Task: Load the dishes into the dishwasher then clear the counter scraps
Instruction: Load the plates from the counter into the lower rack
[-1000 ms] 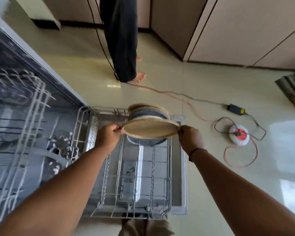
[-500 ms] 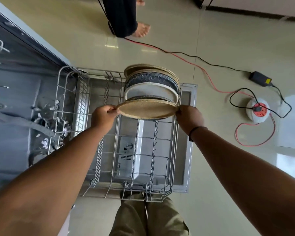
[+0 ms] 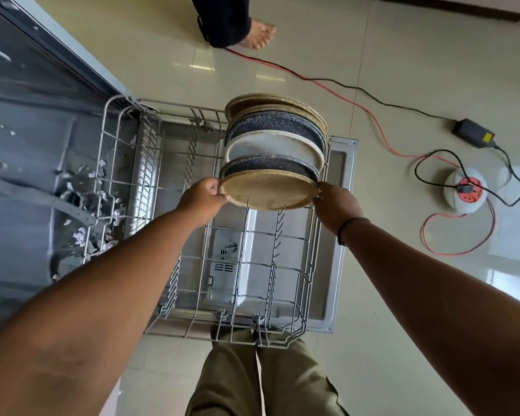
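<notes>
A tan speckled plate stands in the tines of the pulled-out lower dishwasher rack, at the front of a row of plates. My left hand grips its left rim and my right hand grips its right rim. Behind it stand a dark speckled plate, a white plate, another dark plate and tan plates at the far end. The nearer half of the rack holds nothing.
The open dishwasher door lies under the rack, the tub with scraps of debris to the left. Red and black cables, a power adapter and a round extension socket lie on the floor right. Another person's foot stands beyond.
Both hands have lowered the tan plate from flat above the rack into the tines in front of the other plates. The camera has tilted further down.
</notes>
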Demonstrator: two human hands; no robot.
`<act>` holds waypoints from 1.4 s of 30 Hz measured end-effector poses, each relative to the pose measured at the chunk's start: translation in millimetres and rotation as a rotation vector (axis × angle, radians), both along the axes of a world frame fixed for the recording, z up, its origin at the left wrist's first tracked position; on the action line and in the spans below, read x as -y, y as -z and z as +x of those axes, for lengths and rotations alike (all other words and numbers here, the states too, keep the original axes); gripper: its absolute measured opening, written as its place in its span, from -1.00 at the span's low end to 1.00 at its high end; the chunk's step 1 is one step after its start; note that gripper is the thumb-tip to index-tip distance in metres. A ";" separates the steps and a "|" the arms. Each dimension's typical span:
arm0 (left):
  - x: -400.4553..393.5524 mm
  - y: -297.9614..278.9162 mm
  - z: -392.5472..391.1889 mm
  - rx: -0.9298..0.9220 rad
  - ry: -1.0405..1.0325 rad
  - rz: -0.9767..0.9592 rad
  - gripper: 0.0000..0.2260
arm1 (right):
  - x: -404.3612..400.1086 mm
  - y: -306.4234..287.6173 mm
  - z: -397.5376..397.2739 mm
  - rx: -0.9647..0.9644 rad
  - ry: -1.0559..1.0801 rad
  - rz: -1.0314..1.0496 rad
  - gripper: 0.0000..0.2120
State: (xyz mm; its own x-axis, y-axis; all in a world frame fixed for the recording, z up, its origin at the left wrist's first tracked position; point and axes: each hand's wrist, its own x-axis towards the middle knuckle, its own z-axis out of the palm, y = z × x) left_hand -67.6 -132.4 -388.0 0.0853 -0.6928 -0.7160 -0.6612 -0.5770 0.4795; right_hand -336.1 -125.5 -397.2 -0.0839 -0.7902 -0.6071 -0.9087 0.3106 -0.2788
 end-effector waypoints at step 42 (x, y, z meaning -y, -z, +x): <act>-827.8 -414.0 46.7 0.628 -0.999 -0.218 -0.53 | -641.7 -414.4 353.1 0.580 -1.889 -0.241 -0.29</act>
State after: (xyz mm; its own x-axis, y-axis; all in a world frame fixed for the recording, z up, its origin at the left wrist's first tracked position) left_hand -20.9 695.4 26.0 0.9466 -0.2229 -0.2332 -0.1206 -0.9150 0.3849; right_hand 17.0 516.3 17.2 0.9377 0.3196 -0.1361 0.2168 -0.8444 -0.4899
